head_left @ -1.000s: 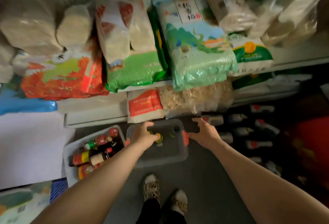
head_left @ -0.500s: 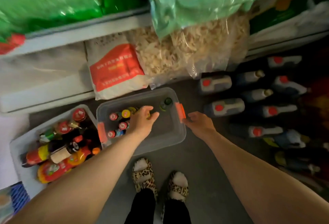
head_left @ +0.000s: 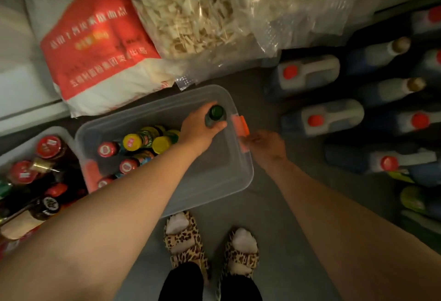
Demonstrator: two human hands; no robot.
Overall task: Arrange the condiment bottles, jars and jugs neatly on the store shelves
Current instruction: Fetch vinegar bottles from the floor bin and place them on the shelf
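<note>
Dim grey shop floor (head_left: pixel 274 217), jugs with red caps (head_left: pixel 319 116) lined up at right, noodle bags upper middle. Left hand (head_left: pixel 200 128) grips a green-capped bottle (head_left: pixel 216 115) inside the clear bin (head_left: pixel 214 181), center frame. Right hand (head_left: pixel 267 145) sits at the bin's orange latch (head_left: pixel 243 128), can't tell its fingers.

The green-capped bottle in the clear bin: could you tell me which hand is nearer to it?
The left. The left hand grips the green-capped bottle inside the clear bin; the right hand is off to the bottle's right, at the bin's orange latch.
</note>
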